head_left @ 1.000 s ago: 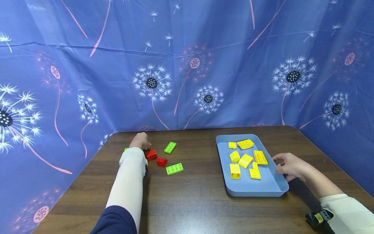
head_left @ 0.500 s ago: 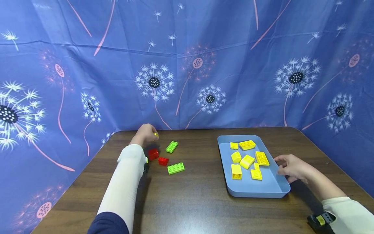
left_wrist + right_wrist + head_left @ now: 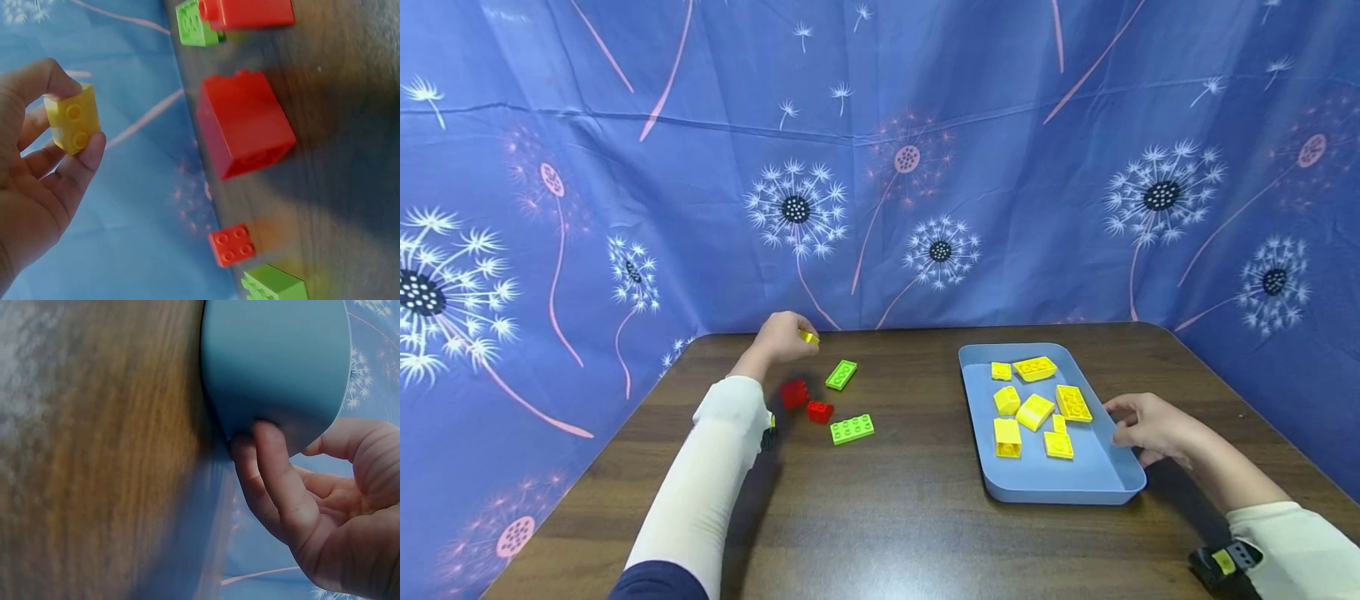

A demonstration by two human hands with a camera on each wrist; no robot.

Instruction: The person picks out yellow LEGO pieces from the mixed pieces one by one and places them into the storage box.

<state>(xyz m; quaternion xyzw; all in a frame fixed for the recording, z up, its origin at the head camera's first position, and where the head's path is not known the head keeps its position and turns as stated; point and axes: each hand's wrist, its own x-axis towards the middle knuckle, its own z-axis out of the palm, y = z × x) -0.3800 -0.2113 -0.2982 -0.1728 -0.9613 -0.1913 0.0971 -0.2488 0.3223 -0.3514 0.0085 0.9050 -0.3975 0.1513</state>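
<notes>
My left hand (image 3: 781,337) is raised above the far left of the table, pinching a yellow toy brick (image 3: 75,119) between thumb and fingertips. Two studs of that brick show in the left wrist view. Red bricks (image 3: 820,412) and light green bricks (image 3: 852,429) lie on the table below and beside this hand. At the right, my right hand (image 3: 1153,429) holds the side of a blue tray (image 3: 1097,483), with fingertips against its outer wall in the right wrist view. Several yellow bricks (image 3: 1033,412) lie loose in the tray.
The brown wooden table (image 3: 895,533) runs back to a blue cloth (image 3: 865,192) with a dandelion print. In the left wrist view a large red brick (image 3: 247,125), a small red brick (image 3: 232,244) and a green brick (image 3: 275,284) show on the table.
My left hand has lifted from among the red and green bricks with the yellow brick in its fingers, and moved slightly right. The right hand stays at the tray.
</notes>
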